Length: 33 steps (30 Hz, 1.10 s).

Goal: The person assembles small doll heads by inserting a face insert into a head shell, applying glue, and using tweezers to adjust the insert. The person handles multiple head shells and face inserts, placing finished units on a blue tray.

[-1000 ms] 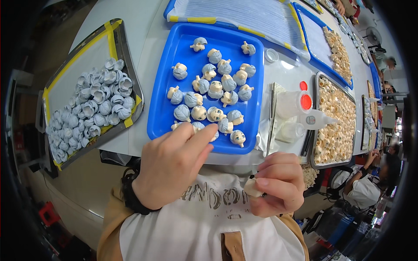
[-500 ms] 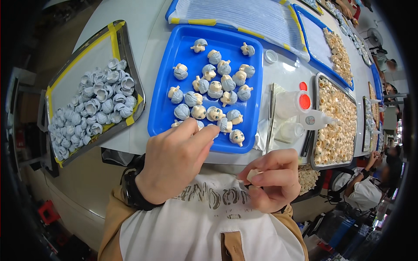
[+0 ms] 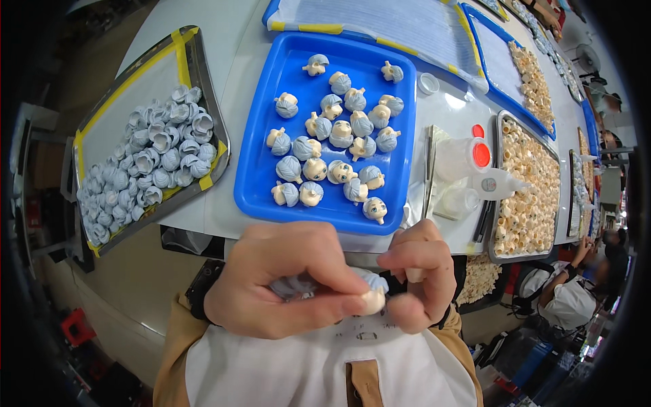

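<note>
My left hand (image 3: pixel 281 281) is closed in a pinch around a small doll head (image 3: pixel 372 300), cream with pale blue hair, in front of my chest. More pale blue shows behind its fingers, partly covered. Beside it my right hand (image 3: pixel 428 271) is curled, with a small cream piece (image 3: pixel 415 275) between its fingers; most of that piece is hidden. The right fingertips are close to the doll head; contact is unclear. Just beyond the hands lies a blue tray (image 3: pixel 261 203) with several doll heads (image 3: pixel 314 169), turned various ways.
At left, a taped tray (image 3: pixel 129 95) holds a heap of blue hair shells (image 3: pixel 163 141). To the right stand a red-topped container (image 3: pixel 468 157), a squeeze bottle (image 3: pixel 498 184) and a metal tray (image 3: pixel 497 224) full of cream pieces. A lined tray (image 3: pixel 380 17) lies beyond.
My left hand has come back from the near edge of the blue tray to my chest, now with a doll head. My right hand still holds the cream piece, slightly higher.
</note>
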{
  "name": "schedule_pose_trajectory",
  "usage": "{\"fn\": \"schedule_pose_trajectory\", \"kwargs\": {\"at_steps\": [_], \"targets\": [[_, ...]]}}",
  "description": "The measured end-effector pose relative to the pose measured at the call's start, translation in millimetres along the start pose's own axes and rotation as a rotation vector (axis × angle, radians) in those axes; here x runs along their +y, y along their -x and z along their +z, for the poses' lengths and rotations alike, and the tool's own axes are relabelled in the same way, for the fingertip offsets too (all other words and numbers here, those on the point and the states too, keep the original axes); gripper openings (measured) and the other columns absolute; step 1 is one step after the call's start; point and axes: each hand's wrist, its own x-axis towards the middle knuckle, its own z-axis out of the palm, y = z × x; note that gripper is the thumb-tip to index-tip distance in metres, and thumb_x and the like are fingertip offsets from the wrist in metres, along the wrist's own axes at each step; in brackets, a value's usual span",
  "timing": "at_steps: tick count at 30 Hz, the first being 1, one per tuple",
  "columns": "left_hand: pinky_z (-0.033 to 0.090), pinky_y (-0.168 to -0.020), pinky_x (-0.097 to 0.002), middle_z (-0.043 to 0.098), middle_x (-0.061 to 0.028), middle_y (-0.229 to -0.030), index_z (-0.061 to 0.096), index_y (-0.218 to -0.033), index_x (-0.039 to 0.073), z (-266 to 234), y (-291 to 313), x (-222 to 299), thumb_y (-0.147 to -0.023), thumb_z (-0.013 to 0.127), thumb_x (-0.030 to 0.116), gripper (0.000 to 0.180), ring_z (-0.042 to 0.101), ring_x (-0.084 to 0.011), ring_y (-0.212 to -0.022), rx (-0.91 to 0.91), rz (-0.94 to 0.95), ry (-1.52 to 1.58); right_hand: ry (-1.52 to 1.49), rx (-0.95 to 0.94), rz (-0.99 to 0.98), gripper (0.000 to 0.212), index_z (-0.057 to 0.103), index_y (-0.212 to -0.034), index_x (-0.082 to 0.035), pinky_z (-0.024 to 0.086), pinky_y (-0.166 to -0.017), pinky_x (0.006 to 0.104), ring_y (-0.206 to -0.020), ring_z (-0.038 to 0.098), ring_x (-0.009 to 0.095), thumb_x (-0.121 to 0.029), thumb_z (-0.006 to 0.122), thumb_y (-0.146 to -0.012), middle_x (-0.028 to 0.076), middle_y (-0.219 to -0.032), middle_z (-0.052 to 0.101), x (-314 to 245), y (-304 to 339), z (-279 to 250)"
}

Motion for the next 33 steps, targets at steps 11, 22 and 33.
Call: {"fn": "schedule_pose_trajectory", "kwargs": {"at_steps": [11, 22, 33], "targets": [[0.038, -0.051, -0.0218, 0.058, -0.0052, -0.073, 0.058, -0.092, 0.001, 1, 4, -6, -0.075, 0.072, 0.007, 0.022, 0.053, -0.0102, -0.059, -0.100, 0.034, 0.188, -0.046, 0.076, -0.154, 0.042, 0.067, -0.100, -0.004, 0.037, -0.046, 0.0256, -0.053, 0.048, 0.015, -0.032, 0.076, -0.070, 0.003, -0.073, 0.049, 2, 3, 15], [0.042, -0.055, -0.0239, 0.058, -0.0053, -0.073, 0.049, -0.107, 0.001, 4, 4, -8, -0.085, 0.060, 0.014, 0.028, 0.056, -0.0106, -0.062, -0.277, -0.117, 0.090, 0.162, -0.013, -0.248, 0.042, 0.067, -0.102, -0.003, 0.030, -0.037, 0.0231, -0.045, 0.041, 0.011, -0.040, 0.059, -0.084, 0.003, -0.070, 0.044, -1, -3, 6], [0.042, -0.055, -0.0225, 0.059, -0.0064, -0.078, 0.048, -0.112, -0.001, 9, 7, -11, -0.080, 0.064, 0.007, 0.037, 0.056, -0.0086, -0.066, -0.201, -0.140, 0.273, 0.096, 0.198, -0.335, 0.034, 0.068, -0.091, -0.002, 0.024, -0.034, 0.0213, -0.040, 0.036, 0.008, -0.024, 0.078, -0.067, 0.001, -0.065, 0.042, -2, -9, 12]]}}
